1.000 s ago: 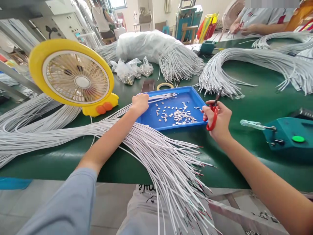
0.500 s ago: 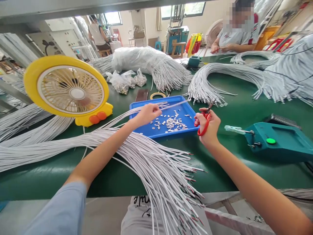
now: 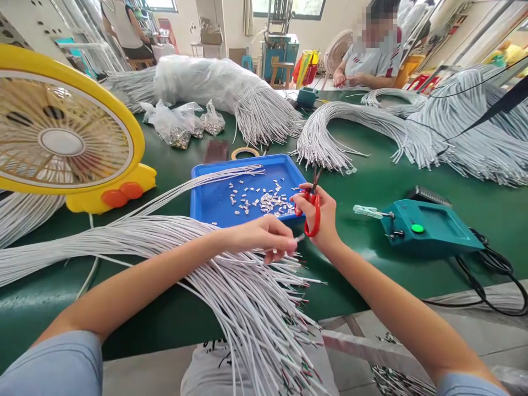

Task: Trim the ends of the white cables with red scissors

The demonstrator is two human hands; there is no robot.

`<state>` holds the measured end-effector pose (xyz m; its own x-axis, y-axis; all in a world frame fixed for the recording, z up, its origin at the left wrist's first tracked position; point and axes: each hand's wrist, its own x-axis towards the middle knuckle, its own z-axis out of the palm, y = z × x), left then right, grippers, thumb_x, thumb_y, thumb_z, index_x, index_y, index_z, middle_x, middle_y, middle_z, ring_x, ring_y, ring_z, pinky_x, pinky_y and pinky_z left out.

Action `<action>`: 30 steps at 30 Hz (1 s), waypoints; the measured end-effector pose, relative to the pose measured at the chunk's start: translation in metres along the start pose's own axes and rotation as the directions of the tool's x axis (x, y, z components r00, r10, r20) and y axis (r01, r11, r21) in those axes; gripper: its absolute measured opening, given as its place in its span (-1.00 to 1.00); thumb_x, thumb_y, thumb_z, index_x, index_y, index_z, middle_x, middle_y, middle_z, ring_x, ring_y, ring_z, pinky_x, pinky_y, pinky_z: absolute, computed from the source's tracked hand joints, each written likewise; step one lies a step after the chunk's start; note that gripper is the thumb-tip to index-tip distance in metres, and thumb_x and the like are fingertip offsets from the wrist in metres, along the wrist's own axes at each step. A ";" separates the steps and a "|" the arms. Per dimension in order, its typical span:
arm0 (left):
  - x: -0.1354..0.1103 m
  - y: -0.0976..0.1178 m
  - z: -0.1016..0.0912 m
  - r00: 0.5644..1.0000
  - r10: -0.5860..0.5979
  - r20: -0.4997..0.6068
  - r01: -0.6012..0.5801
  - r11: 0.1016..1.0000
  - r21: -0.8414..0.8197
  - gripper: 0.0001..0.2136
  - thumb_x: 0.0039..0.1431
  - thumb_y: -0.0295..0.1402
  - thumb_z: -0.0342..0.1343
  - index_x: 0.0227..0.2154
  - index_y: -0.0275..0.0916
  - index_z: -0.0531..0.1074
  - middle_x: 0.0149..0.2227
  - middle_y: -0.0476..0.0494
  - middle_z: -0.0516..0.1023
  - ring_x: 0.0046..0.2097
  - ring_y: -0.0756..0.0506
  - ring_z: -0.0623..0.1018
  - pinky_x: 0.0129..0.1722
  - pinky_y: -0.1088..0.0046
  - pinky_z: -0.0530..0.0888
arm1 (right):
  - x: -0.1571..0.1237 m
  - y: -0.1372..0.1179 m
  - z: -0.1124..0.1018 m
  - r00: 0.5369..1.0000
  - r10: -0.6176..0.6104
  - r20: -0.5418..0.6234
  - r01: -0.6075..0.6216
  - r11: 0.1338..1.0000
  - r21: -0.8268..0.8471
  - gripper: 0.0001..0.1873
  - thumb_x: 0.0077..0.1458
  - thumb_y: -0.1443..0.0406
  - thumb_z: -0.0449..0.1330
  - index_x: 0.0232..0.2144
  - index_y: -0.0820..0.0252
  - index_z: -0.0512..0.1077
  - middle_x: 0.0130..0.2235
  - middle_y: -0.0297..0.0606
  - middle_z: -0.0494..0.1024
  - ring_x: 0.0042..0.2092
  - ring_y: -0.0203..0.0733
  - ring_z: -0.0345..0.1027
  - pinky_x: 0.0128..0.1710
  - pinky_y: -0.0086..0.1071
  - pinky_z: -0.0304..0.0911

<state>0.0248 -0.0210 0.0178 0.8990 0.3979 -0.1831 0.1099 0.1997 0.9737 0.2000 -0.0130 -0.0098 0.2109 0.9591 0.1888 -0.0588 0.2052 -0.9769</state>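
Nearest, over the front edge of the green table [image 3: 371, 264], a thick sheaf of white wires [image 3: 247, 291], fanned out, stripped coloured tips hanging free past the edge; on top of that sheaf, the left hand [image 3: 264, 234], palm down, thumb and forefinger closed in a pinch on one wire end [image 3: 300, 238], the other fingers curled under; just to its right, almost touching, the right hand [image 3: 325, 223], fingers closed through and around the red handles of the scissors [image 3: 315, 212], blades pointing up and away, too small to tell whether parted; the pinched wire end just beside the lower scissor handle; behind both hands, a blue tray [image 3: 204, 206], small white cut bits [image 3: 264, 201] scattered across its floor, a few long wires [image 3: 231, 173] laid in over its left rim; right of the hands, a teal device [image 3: 429, 231] with a green button on top and a clip at its left side, a black cable [image 3: 490, 275] looping from it toward the table edge; left, close up, a yellow desk fan [image 3: 61, 137] with orange knobs, more white wires lying in front of its base; beyond the tray, a tape roll [image 3: 245, 152] lying flat, clear bags [image 3: 181, 129] of small metal parts, a large plastic-wrapped wire bundle [image 3: 206, 82]; right of those, long curved bundles [image 3: 350, 118] across the table; at the far end, a seated co-worker [image 3: 371, 63], hands near the table; farther back on the left, another person [image 3: 121, 27], standing.
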 end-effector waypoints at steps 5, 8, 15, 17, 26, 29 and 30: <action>0.011 -0.009 -0.020 0.857 0.187 -0.481 -0.161 0.982 0.094 -0.71 0.04 -0.18 0.26 -0.48 -0.39 0.57 -0.56 -0.03 0.46 -0.46 0.08 0.40 -0.41 0.57 0.35 | -0.008 -0.003 0.000 0.996 0.013 0.093 -0.015 1.000 0.016 -0.65 -0.15 0.25 0.37 -0.25 0.15 0.42 -0.43 -0.38 0.57 -0.45 -0.35 0.37 -0.38 -0.42 0.29; 0.013 -0.012 -0.020 0.823 0.182 -0.539 -0.198 0.980 0.028 -0.67 -0.11 -0.16 0.37 -0.46 -0.39 0.56 -0.56 0.00 0.46 -0.51 0.09 0.41 -0.47 0.56 0.35 | -0.012 -0.004 0.001 0.989 0.006 0.151 -0.009 1.000 0.023 -0.65 -0.13 0.26 0.36 -0.24 0.13 0.42 -0.40 -0.38 0.59 -0.41 -0.33 0.41 -0.30 -0.37 0.35; 0.013 -0.012 -0.015 0.828 0.180 -0.531 -0.222 0.975 -0.014 -0.66 -0.19 -0.19 0.43 -0.51 -0.39 0.51 -0.59 -0.02 0.48 -0.52 0.06 0.48 -0.47 0.57 0.42 | -0.016 -0.009 0.002 0.980 0.035 0.197 -0.044 0.998 0.042 -0.64 -0.16 0.29 0.38 -0.25 0.12 0.42 -0.40 -0.38 0.60 -0.38 -0.29 0.46 -0.25 -0.32 0.40; 0.013 -0.012 -0.014 0.822 0.198 -0.535 -0.237 0.972 -0.004 -0.67 -0.18 -0.20 0.43 -0.50 -0.39 0.52 -0.59 -0.01 0.48 -0.53 0.07 0.48 -0.48 0.58 0.42 | -0.015 -0.009 0.001 0.978 0.025 0.207 -0.037 0.998 0.056 -0.63 -0.17 0.31 0.39 -0.25 0.12 0.43 -0.40 -0.40 0.60 -0.37 -0.30 0.46 -0.25 -0.34 0.40; 0.013 -0.017 -0.015 0.787 0.272 -0.553 -0.296 0.954 0.048 -0.69 -0.16 -0.21 0.42 -0.50 -0.38 0.52 -0.58 -0.01 0.49 -0.53 0.07 0.47 -0.48 0.56 0.43 | -0.016 -0.006 0.002 0.977 0.000 0.214 -0.010 0.999 0.045 -0.63 -0.19 0.32 0.40 -0.25 0.11 0.45 -0.42 -0.43 0.57 -0.36 -0.30 0.46 -0.26 -0.36 0.41; 0.012 -0.017 -0.016 0.786 0.286 -0.547 -0.297 0.952 0.071 -0.71 -0.10 -0.22 0.39 -0.49 -0.39 0.54 -0.56 -0.04 0.51 -0.52 0.06 0.49 -0.48 0.55 0.43 | -0.016 -0.006 0.003 0.975 -0.023 0.223 0.015 0.999 0.036 -0.63 -0.19 0.34 0.39 -0.25 0.10 0.44 -0.42 -0.44 0.56 -0.35 -0.30 0.46 -0.26 -0.37 0.41; 0.012 -0.016 -0.016 0.785 0.289 -0.548 -0.298 0.952 0.075 -0.73 -0.09 -0.23 0.38 -0.49 -0.39 0.54 -0.55 -0.04 0.51 -0.52 0.07 0.48 -0.48 0.56 0.43 | -0.015 -0.006 0.003 0.974 -0.025 0.224 0.019 0.999 0.030 -0.64 -0.18 0.34 0.38 -0.25 0.10 0.44 -0.43 -0.44 0.56 -0.36 -0.30 0.46 -0.25 -0.36 0.41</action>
<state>0.0268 -0.0055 -0.0025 0.5052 0.8607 0.0634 -0.1321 0.0045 0.9912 0.1944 -0.0284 -0.0070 -0.0116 0.9729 0.2308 -0.0840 0.2291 -0.9698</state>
